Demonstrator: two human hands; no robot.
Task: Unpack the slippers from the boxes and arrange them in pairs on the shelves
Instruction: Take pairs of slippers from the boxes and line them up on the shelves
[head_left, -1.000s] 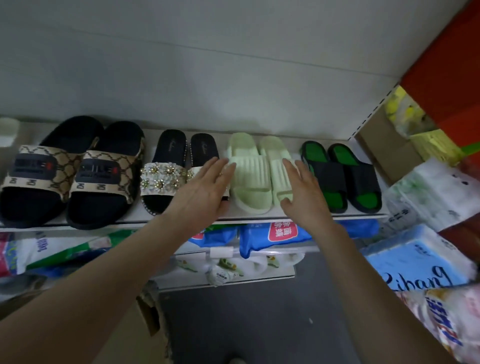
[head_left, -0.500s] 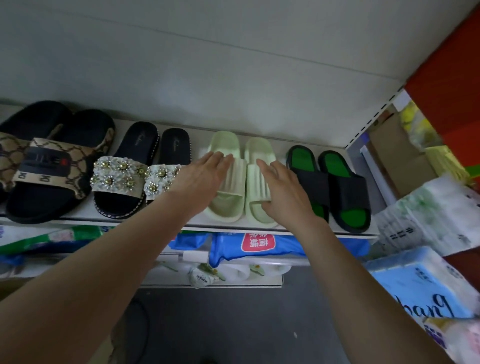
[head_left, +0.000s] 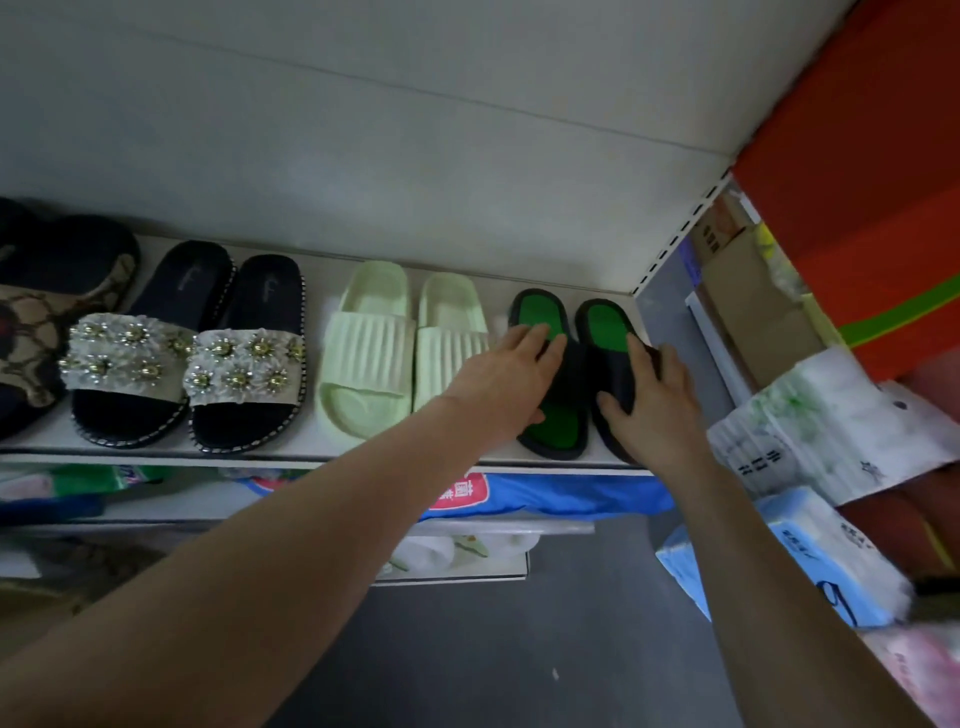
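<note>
Several pairs of slippers stand in a row on a white shelf (head_left: 311, 453). From the left: a brown patterned pair (head_left: 36, 332), cut off by the frame edge, a black pair with flower straps (head_left: 187, 358), a pale green pair (head_left: 400, 348), and a black pair with green insoles. My left hand (head_left: 506, 382) lies over the strap of the left black and green slipper (head_left: 540, 314), thumb below the strap. My right hand (head_left: 652, 402) grips the strap of the right black and green slipper (head_left: 608, 325), at the shelf's right end.
Below the shelf lie a blue bag (head_left: 561, 493) and other packets. White and blue tissue packs (head_left: 826, 431) are stacked at the right, beside a cardboard box (head_left: 748, 291) and a red panel (head_left: 857, 156). The floor below is dark grey.
Both hands have moved right, off the pale green pair and onto the black and green pair. The view has shifted right too.
</note>
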